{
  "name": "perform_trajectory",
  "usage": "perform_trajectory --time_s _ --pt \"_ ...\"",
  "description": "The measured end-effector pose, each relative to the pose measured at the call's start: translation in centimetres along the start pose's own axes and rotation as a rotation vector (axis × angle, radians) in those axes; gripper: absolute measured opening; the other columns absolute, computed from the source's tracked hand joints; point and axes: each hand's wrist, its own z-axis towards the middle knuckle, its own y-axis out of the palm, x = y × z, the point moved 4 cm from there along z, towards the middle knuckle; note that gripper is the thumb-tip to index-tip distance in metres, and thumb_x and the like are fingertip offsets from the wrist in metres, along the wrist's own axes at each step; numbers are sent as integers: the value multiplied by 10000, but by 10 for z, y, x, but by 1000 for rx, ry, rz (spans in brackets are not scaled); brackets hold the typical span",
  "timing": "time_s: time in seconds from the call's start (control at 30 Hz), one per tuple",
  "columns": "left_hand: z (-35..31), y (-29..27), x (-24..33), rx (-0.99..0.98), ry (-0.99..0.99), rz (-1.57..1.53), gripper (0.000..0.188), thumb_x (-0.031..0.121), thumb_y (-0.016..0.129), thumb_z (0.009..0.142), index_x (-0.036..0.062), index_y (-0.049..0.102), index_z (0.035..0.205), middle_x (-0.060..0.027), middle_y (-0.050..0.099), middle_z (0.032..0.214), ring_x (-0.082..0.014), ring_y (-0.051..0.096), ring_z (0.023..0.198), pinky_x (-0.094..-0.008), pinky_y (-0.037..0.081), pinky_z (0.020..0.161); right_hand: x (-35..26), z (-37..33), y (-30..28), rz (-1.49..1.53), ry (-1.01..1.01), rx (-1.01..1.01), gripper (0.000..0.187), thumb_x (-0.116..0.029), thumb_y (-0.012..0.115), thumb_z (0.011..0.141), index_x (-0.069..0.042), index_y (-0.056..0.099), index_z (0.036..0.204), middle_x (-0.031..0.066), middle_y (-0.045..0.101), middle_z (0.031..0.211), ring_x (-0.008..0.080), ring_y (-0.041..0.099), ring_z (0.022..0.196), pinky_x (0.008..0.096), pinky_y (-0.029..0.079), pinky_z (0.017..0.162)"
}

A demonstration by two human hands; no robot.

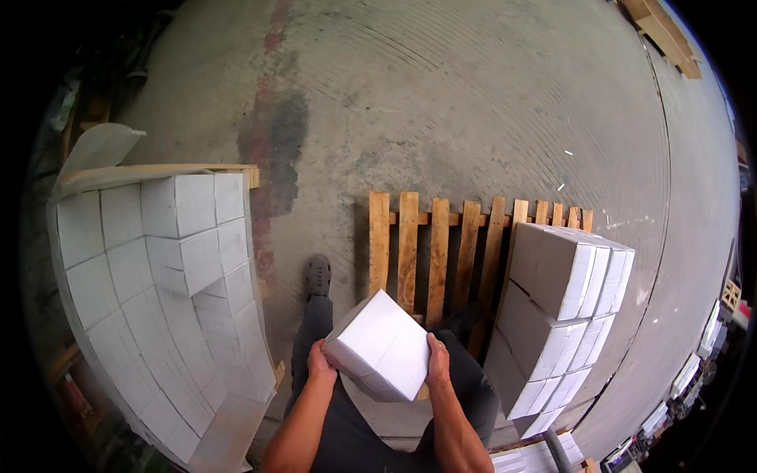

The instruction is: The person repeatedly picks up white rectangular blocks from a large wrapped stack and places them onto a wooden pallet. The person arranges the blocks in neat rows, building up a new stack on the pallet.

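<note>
A white cardboard box (384, 340) is held up in front of my body, tilted, between both hands. My left hand (319, 363) grips its left side, and my right hand (438, 359) is pressed against the right side. Below and beyond the box lies a wooden pallet (408, 244), its left slats bare. On the pallet's right part stands a stack of white boxes (544, 315), several layers high. To my left, many similar white boxes (130, 280) fill a crate-like load with stepped gaps in its upper layers.
A wooden edge (158, 173) and a translucent plastic sheet (102, 146) border the left load. The concrete floor (441, 94) stretches ahead, with a dark stain (289, 138). My left shoe (318, 276) stands between load and pallet. A wooden object (662, 35) lies far right.
</note>
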Motion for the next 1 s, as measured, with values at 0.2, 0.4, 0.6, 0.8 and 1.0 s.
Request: perform_trajectory --time_s 0.2,0.4,0.6,0.8,1.0 --pt "1 -94 40 -83 -83 -249 147 296 547 812 158 587 842 11 582 741 -129 547 659 -289 418 579 7 -62 96 -224 -203 -73 367 -328 623 828 3 554 969 42 556 841 126 498 744 288 415 696" --pt "34 -158 99 23 -110 -480 206 269 566 806 105 577 930 -49 587 887 -197 561 841 -348 433 730 48 -69 213 -393 -193 -215 367 -354 616 825 -21 531 954 30 536 811 131 492 741 280 406 681" --pt "72 -231 193 115 -23 -705 266 228 582 793 24 576 964 -84 594 915 -228 573 866 -395 444 791 123 -77 350 -452 -85 -448 389 -375 553 846 -23 533 1011 67 552 879 185 534 797 330 446 698" --pt "102 -299 308 255 -28 -689 240 221 605 764 17 590 888 -94 586 856 -232 569 801 -393 462 717 194 -104 459 -602 18 -286 402 -361 437 866 8 536 992 94 555 950 228 545 853 363 454 723" --pt "135 -349 335 391 -17 -474 262 212 614 752 -17 589 877 -97 564 843 -226 536 751 -371 444 692 260 -111 462 -509 78 -208 459 -372 433 857 37 536 1037 122 560 1017 252 555 889 373 451 742"
